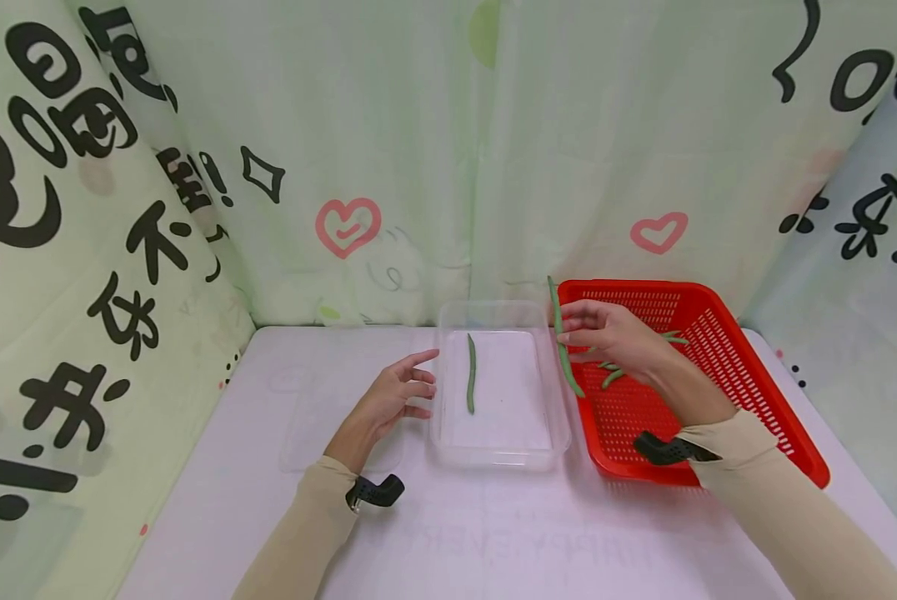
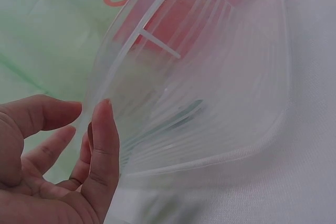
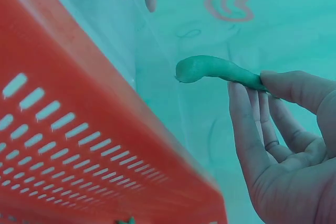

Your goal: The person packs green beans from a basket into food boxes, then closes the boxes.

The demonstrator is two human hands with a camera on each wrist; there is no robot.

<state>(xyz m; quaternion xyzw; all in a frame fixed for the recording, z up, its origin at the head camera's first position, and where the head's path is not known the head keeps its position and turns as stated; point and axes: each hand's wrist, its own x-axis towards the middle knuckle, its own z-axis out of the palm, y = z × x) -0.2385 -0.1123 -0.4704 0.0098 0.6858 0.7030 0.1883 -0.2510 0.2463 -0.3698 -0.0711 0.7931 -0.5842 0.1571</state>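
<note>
A long green bean is pinched between the thumb and fingertips of my right hand, above the left rim of the red basket. The right wrist view shows the held green bean with its thick curved end pointing away from the hand. A clear plastic box stands left of the basket, with one green bean lying lengthwise in it. Beside the box's left wall is my left hand, its fingers loosely bent and nothing between them. Several green beans lie in the basket, partly hidden by my right hand.
A transparent lid lies flat on the pale table, left of the box. Behind and at both sides hang pale curtains printed with black characters and hearts. The basket stands close to the back curtain.
</note>
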